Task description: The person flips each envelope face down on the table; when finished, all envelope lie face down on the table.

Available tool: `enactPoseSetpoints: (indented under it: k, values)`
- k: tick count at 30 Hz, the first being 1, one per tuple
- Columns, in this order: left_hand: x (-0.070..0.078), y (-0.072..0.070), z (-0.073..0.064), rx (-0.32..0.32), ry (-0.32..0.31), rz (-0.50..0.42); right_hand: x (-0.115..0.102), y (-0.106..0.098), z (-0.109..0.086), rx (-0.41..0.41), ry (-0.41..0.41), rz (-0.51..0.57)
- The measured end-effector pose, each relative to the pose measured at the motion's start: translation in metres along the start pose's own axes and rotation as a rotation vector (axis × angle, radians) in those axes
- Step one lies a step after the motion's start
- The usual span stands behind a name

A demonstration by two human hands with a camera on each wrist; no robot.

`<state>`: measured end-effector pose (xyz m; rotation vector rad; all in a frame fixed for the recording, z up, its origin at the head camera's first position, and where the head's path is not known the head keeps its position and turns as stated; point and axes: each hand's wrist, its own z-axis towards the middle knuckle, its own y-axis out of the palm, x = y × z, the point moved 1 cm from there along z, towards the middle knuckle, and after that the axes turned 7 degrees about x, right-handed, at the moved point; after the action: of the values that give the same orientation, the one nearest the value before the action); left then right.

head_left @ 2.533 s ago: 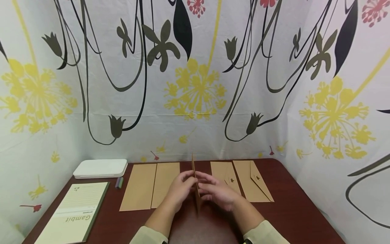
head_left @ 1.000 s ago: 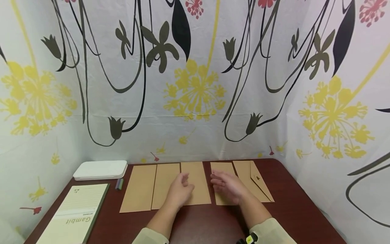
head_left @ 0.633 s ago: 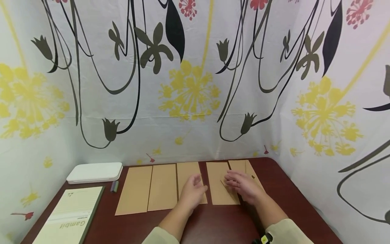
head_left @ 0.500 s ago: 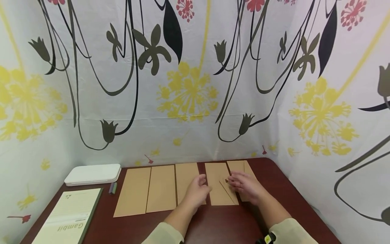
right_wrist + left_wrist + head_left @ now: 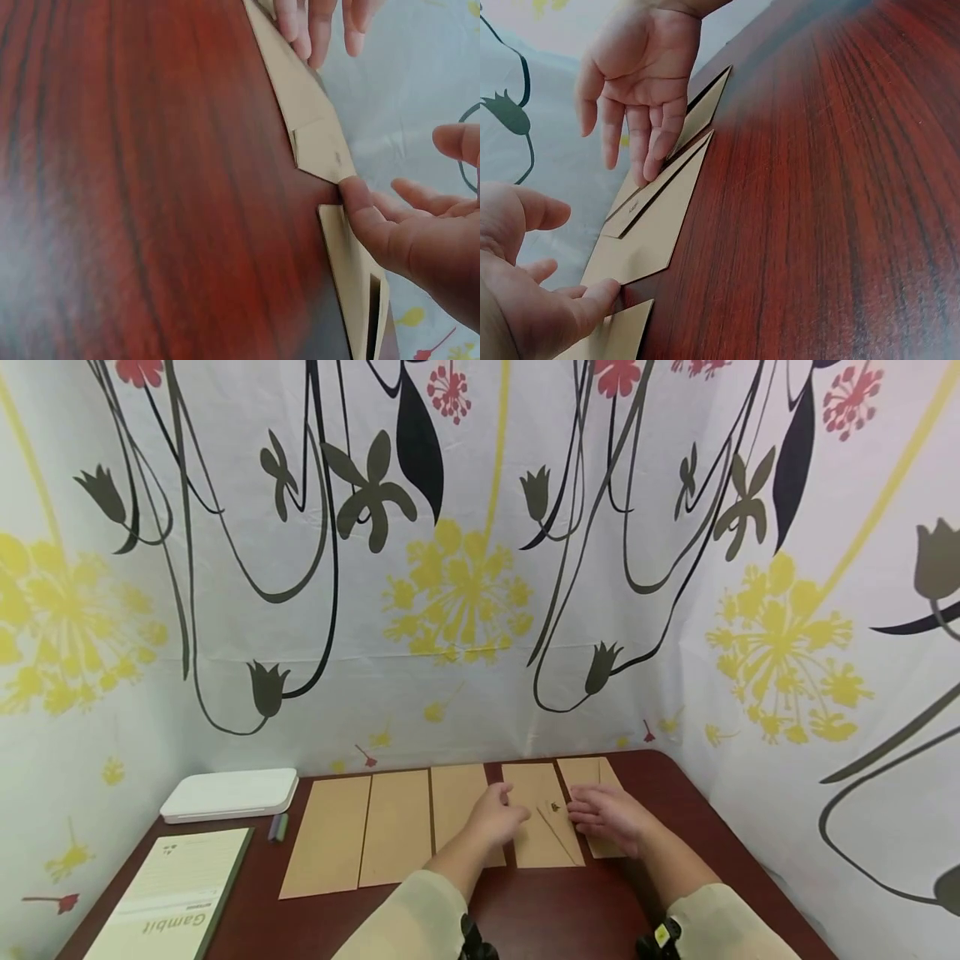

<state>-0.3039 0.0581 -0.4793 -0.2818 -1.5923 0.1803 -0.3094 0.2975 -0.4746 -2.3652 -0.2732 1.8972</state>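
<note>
Five kraft paper envelopes lie in a row on the dark red table. My left hand (image 5: pixel 491 817) hovers by the left edge of the fourth envelope (image 5: pixel 542 827), which shows its flap and a small dark mark. Its fingers are relaxed, one fingertip (image 5: pixel 609 289) right at that envelope's edge in the left wrist view. On the other side, my right hand (image 5: pixel 609 814) reaches over the gap beside the fifth envelope (image 5: pixel 588 770), its straight fingers partly hiding it. A right fingertip (image 5: pixel 351 187) overlaps an envelope corner in the right wrist view. Neither hand grips anything.
Left of the hands lie three plain-side-up envelopes, the outermost envelope (image 5: pixel 328 835) farthest left. A white case (image 5: pixel 229 795), a small purple-green stick-like pair (image 5: pixel 278 827) and a notepad (image 5: pixel 168 893) occupy the table's left side. A patterned curtain (image 5: pixel 360 610) stands behind.
An envelope held upright between both hands was laid plain side up as the third in the row. Both hands then moved right to the fourth envelope's sides. The head view turned slightly right.
</note>
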Motion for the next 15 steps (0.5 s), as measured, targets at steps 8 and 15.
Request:
enactPoseSetpoints:
  k: [8, 15]
  values:
    - [-0.0041, 0.0006, 0.0002, -0.007, -0.001, -0.026, 0.0004, 0.0042, 0.0019, 0.025, -0.020, 0.029]
    - [-0.0015, 0.0031, -0.0026, 0.002, 0.004, -0.046, 0.0030, -0.0003, 0.0081, 0.030, -0.078, 0.096]
